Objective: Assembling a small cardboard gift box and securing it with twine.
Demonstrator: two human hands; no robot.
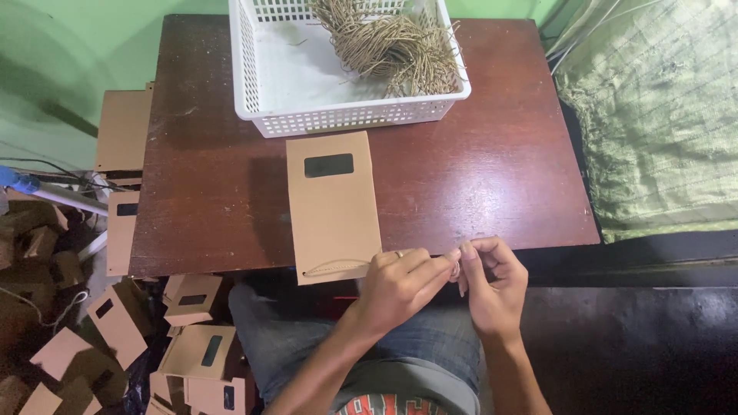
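A flat brown paper bag (332,207) with a dark rectangular window lies on the dark wooden table (477,154), its near edge at the table's front. A thin twine cord (334,267) runs along the bag's near edge. My left hand (400,286) rests at the bag's near right corner, fingers pinched toward my right hand (492,280). Both hands meet fingertip to fingertip just right of the bag, pinching the end of the cord between them.
A white plastic basket (265,84) holding a bundle of brown twine cords (388,42) stands at the table's far side. Several brown paper bags (192,353) lie piled on the floor at left. A green woven sack (661,115) sits at right.
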